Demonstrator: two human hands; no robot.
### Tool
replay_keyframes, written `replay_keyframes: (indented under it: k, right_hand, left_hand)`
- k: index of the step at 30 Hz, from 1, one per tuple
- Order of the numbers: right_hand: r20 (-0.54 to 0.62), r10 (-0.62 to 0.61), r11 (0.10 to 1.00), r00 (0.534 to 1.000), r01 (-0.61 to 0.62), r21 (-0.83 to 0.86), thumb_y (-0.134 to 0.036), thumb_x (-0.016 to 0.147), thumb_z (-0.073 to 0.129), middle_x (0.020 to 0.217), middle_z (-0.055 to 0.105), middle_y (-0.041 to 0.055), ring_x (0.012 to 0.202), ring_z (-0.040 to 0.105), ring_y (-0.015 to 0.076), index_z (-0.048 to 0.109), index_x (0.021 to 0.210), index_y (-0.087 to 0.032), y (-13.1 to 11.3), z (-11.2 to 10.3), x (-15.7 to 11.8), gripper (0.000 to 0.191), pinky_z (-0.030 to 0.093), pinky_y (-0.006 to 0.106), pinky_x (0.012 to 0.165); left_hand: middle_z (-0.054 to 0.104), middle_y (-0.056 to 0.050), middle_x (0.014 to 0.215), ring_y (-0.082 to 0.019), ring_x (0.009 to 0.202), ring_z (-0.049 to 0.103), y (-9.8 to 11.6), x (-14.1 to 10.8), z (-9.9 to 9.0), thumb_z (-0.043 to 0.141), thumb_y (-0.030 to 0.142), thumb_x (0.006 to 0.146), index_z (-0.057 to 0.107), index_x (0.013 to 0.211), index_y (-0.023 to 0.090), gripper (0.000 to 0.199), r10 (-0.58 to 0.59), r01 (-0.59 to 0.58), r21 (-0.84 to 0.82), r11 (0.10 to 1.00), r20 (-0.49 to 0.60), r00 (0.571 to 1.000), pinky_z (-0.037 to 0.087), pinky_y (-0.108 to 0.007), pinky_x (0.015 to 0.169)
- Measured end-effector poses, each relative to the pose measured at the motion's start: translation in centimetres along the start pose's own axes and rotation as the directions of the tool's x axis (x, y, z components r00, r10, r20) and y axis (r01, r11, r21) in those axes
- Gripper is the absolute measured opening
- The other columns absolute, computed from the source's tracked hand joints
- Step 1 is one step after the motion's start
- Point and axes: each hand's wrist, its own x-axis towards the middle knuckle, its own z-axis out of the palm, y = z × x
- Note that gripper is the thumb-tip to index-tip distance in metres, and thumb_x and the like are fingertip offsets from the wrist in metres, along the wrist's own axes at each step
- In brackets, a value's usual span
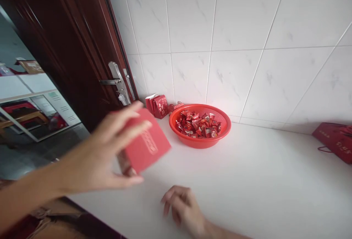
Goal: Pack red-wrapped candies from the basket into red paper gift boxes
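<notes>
A red cardboard gift box (150, 142) with faint pale lettering on its face is tilted in the air over the left side of the table. My left hand (107, 147) grips it, fingers across the top and thumb underneath, a little blurred by motion. Lower down, my right hand (184, 208) hovers at or just above the white tabletop (247, 191); its fingers are loosely bent and apart, with nothing seen in them. Beyond both hands sits a red plastic colander (202, 143), holding many small red-wrapped candies (199, 123).
Against the tiled wall, left of the colander, stand several folded red boxes (158, 105). A red gift bag (334, 140) with a cord handle lies at the right edge. At left is a dark wooden door (74, 37) with a metal handle (117, 81).
</notes>
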Motion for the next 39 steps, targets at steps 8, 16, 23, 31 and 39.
replay_keyframes:
  k: [8,16,23,31,39]
  right_hand:
    - [-0.426,0.291,0.884,0.857,-0.07,0.463,-0.057,0.089,0.049,0.086,0.064,0.0024,0.054,0.054,0.0108,0.06,0.097,-0.02,-3.1,-8.2,0.3,0.039,0.04,0.023,0.049]
    - [-0.61,0.059,0.996,0.79,-0.004,0.092,-0.05,0.092,0.047,0.098,0.066,0.0056,0.086,0.06,0.0193,0.064,0.088,-0.022,-4.8,-10.9,-0.8,0.033,0.049,0.032,0.077]
    - [-0.616,-0.006,1.0,0.787,0.016,0.01,-0.056,0.089,0.049,0.094,0.067,0.0052,0.086,0.059,0.0201,0.063,0.084,-0.021,-6.7,-12.5,-0.5,0.038,0.047,0.032,0.078]
    - [-0.463,-0.196,0.872,0.865,-0.062,-0.485,-0.053,0.082,0.064,0.095,0.065,0.0062,0.076,0.059,0.0196,0.058,0.1,-0.023,-11.3,-13.7,-2.5,0.035,0.051,0.036,0.071]
    - [-0.292,0.079,0.733,0.953,-0.254,-0.631,-0.025,0.082,0.056,0.086,0.063,0.0001,0.061,0.056,0.0138,0.046,0.096,-0.025,-13.6,-14.8,-4.2,0.018,0.043,0.026,0.052]
  left_hand:
    - [0.025,-0.023,0.162,-0.045,0.139,0.034,5.7,2.4,10.7,0.082,0.039,0.073,0.04,0.149,0.028,0.087,0.406,-0.383,-0.18,0.906,0.12,0.906,0.034,-0.063,0.106]
    - [0.044,-0.012,0.154,-0.027,0.139,0.038,10.5,2.5,14.6,0.062,0.023,0.09,0.061,0.125,0.026,0.035,0.568,-0.55,-0.189,0.814,0.055,0.821,0.037,-0.05,0.112]
    - [0.063,-0.012,0.131,-0.02,0.108,0.06,12.2,2.6,12.6,0.052,0.022,0.095,0.068,0.105,0.02,0.019,0.463,-0.516,-0.362,0.776,-0.228,0.856,0.052,-0.032,0.093]
    - [0.056,0.0,0.068,-0.011,0.059,0.051,7.9,7.5,10.5,0.047,0.021,0.096,0.072,0.082,0.019,0.028,0.065,0.078,-0.567,0.82,0.228,0.972,0.039,-0.023,0.057]
    - [0.053,0.003,0.055,-0.012,0.05,0.044,7.8,8.4,12.0,0.053,0.028,0.089,0.054,0.061,0.019,0.029,-0.03,0.298,-0.459,0.837,0.506,0.862,0.026,-0.026,0.052]
